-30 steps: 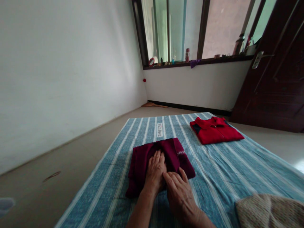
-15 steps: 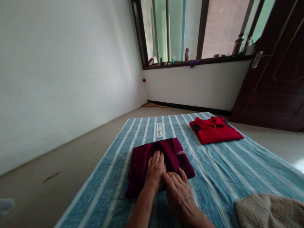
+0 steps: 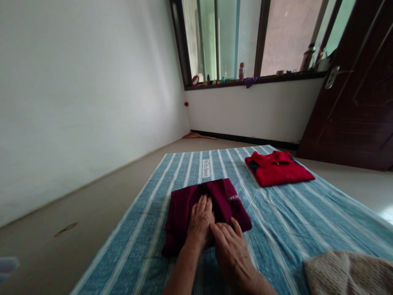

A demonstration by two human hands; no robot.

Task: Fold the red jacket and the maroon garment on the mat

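1. Maroon cloth fills my head view: a folded maroon garment [image 3: 184, 213], a rough rectangle with rounded folds and a strip of white lettering on its right fold, lies on the blue striped sheet [image 3: 276, 229] at about 6 o'clock, low centre.
2. I see the left hand [image 3: 201, 221] flat on top of it, fingers stretched and together, gripping nothing.
3. I see the right hand [image 3: 235, 252] flat too, at 5 o'clock of the left, fingertips on the garment's near edge and touching the left hand.
4. At 2 o'clock, well apart, lies a folded red shirt [image 3: 278, 169]; at 4 o'clock, a beige knit [image 3: 350, 272].
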